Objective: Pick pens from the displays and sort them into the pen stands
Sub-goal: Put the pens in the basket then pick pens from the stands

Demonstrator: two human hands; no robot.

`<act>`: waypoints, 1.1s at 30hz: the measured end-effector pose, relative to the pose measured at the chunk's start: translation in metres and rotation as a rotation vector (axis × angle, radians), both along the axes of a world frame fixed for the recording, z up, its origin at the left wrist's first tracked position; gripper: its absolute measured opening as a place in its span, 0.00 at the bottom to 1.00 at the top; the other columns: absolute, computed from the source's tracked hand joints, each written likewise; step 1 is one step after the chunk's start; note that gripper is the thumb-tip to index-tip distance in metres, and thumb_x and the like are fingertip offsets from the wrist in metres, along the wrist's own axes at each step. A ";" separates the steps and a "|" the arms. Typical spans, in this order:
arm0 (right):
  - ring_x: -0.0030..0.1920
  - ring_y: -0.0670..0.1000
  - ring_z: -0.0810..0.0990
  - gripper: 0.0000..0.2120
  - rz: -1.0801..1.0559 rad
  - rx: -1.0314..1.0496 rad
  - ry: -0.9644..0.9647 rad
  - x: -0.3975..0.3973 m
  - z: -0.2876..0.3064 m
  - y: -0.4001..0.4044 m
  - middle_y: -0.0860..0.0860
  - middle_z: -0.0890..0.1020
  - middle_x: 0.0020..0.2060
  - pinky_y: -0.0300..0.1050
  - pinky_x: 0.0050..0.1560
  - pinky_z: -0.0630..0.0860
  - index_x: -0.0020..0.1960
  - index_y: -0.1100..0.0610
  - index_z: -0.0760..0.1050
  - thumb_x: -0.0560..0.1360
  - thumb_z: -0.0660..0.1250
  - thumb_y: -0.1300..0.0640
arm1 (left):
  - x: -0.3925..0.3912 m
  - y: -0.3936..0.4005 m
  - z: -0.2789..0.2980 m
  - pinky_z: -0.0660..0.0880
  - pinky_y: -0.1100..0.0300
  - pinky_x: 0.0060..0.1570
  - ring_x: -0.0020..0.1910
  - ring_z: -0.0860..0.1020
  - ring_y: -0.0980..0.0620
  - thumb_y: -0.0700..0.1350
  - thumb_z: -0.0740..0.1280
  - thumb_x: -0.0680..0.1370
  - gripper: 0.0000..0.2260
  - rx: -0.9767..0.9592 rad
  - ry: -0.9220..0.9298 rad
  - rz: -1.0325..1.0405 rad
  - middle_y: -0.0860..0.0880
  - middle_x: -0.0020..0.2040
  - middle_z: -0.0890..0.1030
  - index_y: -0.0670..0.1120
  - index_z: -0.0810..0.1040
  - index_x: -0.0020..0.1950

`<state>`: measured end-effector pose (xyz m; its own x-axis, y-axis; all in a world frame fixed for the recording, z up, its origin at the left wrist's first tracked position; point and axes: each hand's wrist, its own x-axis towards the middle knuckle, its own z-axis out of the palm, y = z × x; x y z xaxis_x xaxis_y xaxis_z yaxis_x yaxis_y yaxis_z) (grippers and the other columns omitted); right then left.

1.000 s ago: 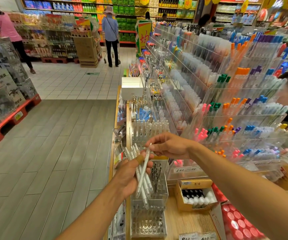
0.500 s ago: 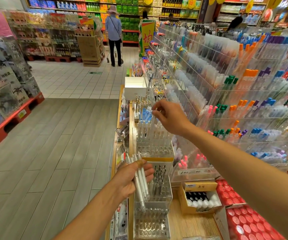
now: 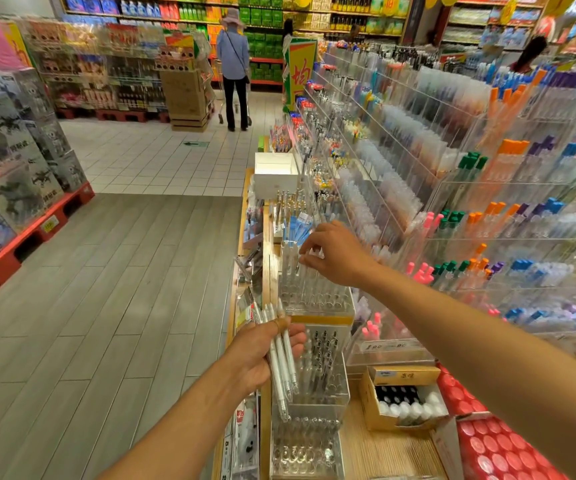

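Two hands are in view. The left hand (image 3: 259, 355) holds a bundle of white pens (image 3: 281, 362); at least three barrels can be counted, though the exact number cannot be told. Its fingers curl round the bundle, thumb across the top, and the pens slant from upper left to lower right, tips down over the clear pen stands (image 3: 314, 386) at the counter (image 3: 376, 455) edge.

Three clear stands sit in a row along the counter edge: a near one (image 3: 305, 452), the middle one with dark-tipped pens, and a far one (image 3: 314, 292) with white pens upright in its holes.

The right hand (image 3: 335, 254) reaches forward over the far stand, arm extended, wrist bent down. Its grip is a pinch: thumb and fingertips (image 3: 305, 261) close at the top of one white pen (image 3: 297, 268) standing in that stand.

One open cardboard box (image 3: 401, 400) lies right of the stands.
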<state>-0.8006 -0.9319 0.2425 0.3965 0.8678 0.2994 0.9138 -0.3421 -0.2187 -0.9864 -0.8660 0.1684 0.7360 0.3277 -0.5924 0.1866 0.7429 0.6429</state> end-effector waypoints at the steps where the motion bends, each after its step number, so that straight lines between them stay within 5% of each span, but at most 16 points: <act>1: 0.48 0.50 0.72 0.08 -0.017 -0.027 -0.009 0.000 -0.001 0.002 0.47 0.75 0.43 0.45 0.50 0.67 0.51 0.50 0.81 0.76 0.69 0.47 | 0.000 0.000 0.001 0.82 0.57 0.31 0.34 0.84 0.46 0.38 0.67 0.79 0.11 -0.002 -0.009 0.006 0.35 0.41 0.84 0.29 0.81 0.49; 4: 0.52 0.51 0.72 0.11 -0.051 -0.039 -0.050 -0.006 0.000 0.001 0.47 0.77 0.49 0.48 0.56 0.69 0.56 0.49 0.79 0.75 0.69 0.47 | 0.000 -0.001 0.004 0.83 0.55 0.34 0.36 0.85 0.45 0.39 0.68 0.79 0.12 -0.015 -0.051 0.005 0.34 0.44 0.84 0.29 0.81 0.51; 6: 0.47 0.48 0.72 0.11 -0.023 0.064 -0.031 -0.015 0.001 -0.005 0.47 0.78 0.46 0.45 0.51 0.68 0.55 0.50 0.79 0.75 0.70 0.49 | 0.000 -0.001 0.005 0.83 0.56 0.34 0.37 0.85 0.45 0.39 0.68 0.79 0.12 -0.015 -0.084 0.014 0.34 0.44 0.84 0.29 0.81 0.50; 9: 0.34 0.41 0.73 0.06 -0.014 0.063 0.281 -0.032 0.001 -0.014 0.44 0.78 0.34 0.39 0.37 0.68 0.47 0.50 0.79 0.74 0.71 0.48 | 0.002 -0.001 0.008 0.82 0.57 0.33 0.35 0.85 0.46 0.40 0.68 0.79 0.11 0.000 -0.118 0.040 0.36 0.42 0.84 0.30 0.81 0.49; 12: 0.27 0.39 0.72 0.14 -0.082 -0.054 0.517 -0.046 -0.007 -0.019 0.47 0.79 0.28 0.38 0.31 0.68 0.36 0.51 0.77 0.73 0.71 0.42 | 0.002 -0.004 0.012 0.81 0.56 0.32 0.32 0.83 0.47 0.40 0.70 0.77 0.13 0.045 -0.153 0.016 0.39 0.38 0.83 0.31 0.79 0.54; 17: 0.32 0.49 0.79 0.20 -0.192 -0.086 0.772 -0.052 -0.011 -0.021 0.59 0.84 0.36 0.50 0.43 0.79 0.39 0.62 0.80 0.73 0.72 0.44 | 0.005 -0.013 0.012 0.80 0.53 0.34 0.33 0.81 0.47 0.38 0.71 0.76 0.24 0.146 -0.110 -0.012 0.40 0.43 0.83 0.34 0.67 0.69; 22: 0.28 0.44 0.75 0.15 -0.199 -0.221 0.736 -0.048 -0.002 -0.022 0.51 0.81 0.28 0.41 0.35 0.74 0.35 0.59 0.80 0.77 0.69 0.52 | 0.005 -0.017 0.013 0.81 0.52 0.34 0.33 0.81 0.44 0.42 0.73 0.72 0.26 0.068 -0.089 0.002 0.37 0.40 0.81 0.29 0.72 0.64; 27: 0.32 0.47 0.76 0.13 -0.207 -0.146 0.756 -0.040 0.021 -0.023 0.53 0.81 0.33 0.38 0.32 0.73 0.42 0.63 0.80 0.80 0.64 0.56 | 0.003 -0.009 0.007 0.81 0.41 0.46 0.36 0.84 0.40 0.38 0.65 0.80 0.07 -0.015 -0.022 0.032 0.34 0.41 0.84 0.33 0.78 0.49; 33: 0.42 0.49 0.78 0.09 -0.153 0.194 0.476 -0.029 0.050 -0.011 0.50 0.80 0.46 0.39 0.40 0.73 0.57 0.58 0.77 0.82 0.60 0.57 | -0.003 0.000 -0.003 0.82 0.44 0.33 0.34 0.85 0.40 0.37 0.62 0.82 0.08 -0.077 0.066 0.047 0.34 0.38 0.83 0.34 0.74 0.59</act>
<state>-0.8295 -0.9434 0.2924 0.6448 0.7364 0.2046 0.6414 -0.3757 -0.6689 -0.9893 -0.8659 0.1654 0.6797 0.3126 -0.6636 0.1906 0.7983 0.5712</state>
